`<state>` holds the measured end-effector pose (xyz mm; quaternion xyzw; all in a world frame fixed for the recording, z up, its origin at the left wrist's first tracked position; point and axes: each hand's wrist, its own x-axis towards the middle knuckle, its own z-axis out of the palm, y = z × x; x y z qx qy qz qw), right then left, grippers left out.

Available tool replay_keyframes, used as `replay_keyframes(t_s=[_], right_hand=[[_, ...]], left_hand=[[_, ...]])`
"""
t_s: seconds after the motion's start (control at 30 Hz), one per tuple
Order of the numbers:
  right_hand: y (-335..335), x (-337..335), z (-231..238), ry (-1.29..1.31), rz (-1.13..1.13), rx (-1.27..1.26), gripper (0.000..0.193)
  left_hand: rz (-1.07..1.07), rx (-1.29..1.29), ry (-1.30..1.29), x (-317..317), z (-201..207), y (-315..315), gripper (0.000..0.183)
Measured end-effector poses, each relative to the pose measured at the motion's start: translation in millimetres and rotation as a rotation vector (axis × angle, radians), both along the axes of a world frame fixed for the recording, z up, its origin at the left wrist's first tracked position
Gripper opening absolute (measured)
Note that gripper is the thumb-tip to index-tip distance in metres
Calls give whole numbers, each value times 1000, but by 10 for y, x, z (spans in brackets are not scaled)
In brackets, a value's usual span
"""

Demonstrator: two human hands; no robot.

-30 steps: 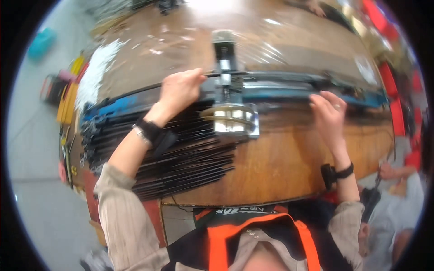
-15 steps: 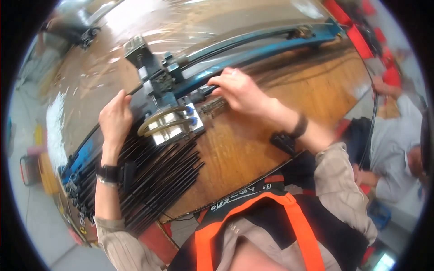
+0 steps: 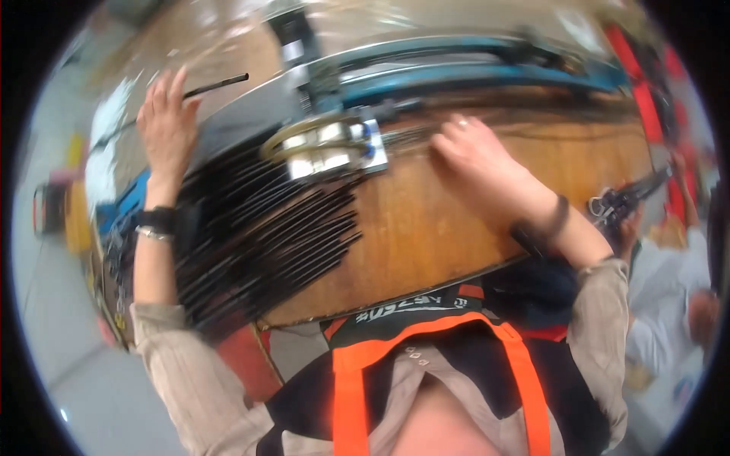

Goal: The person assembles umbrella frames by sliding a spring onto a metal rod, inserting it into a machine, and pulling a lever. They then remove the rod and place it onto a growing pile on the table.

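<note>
My left hand (image 3: 169, 125) is raised at the left of a bench machine, its fingers pointing away from me. A thin black rod (image 3: 218, 85) runs slantwise behind the fingers, gripped near the thumb. To the right of the machine's silver clamp block (image 3: 327, 152), my right hand (image 3: 475, 148) hovers over the wooden bench top with its fingers curled. Whatever might be under those fingers is hidden. Pale tubes loop over the block, which has blue fittings on its right side. Many black rods (image 3: 296, 247) lie side by side between my left forearm and the block.
A long blue machine rail (image 3: 487, 80) stretches along the far side of the wooden bench (image 3: 433, 220). Red bins (image 3: 635, 72) stand beyond its right end. Another person (image 3: 669, 273) sits at the right, near dark metal parts (image 3: 627, 199).
The left hand has moved up and left from the machine, with the black rod now clear of it. My right hand has come away from the machine's dark cylindrical part toward the right.
</note>
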<state>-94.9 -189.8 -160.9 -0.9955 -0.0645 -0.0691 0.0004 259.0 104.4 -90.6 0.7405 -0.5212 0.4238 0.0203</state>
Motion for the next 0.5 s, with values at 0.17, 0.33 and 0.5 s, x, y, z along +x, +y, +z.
replay_keyframes(t_s=[0.17,0.33,0.5], right_hand=[[-127,60,108,17,-101,219,11],[-227,371,427,129,-129,410,9],[-141,372,513,91,7,462,9]], left_hand=[[252,74,25,-943,278,551,13],[114,211,516,-1419,-81,811,11],[85,392,588,-1250,-532,692,19]])
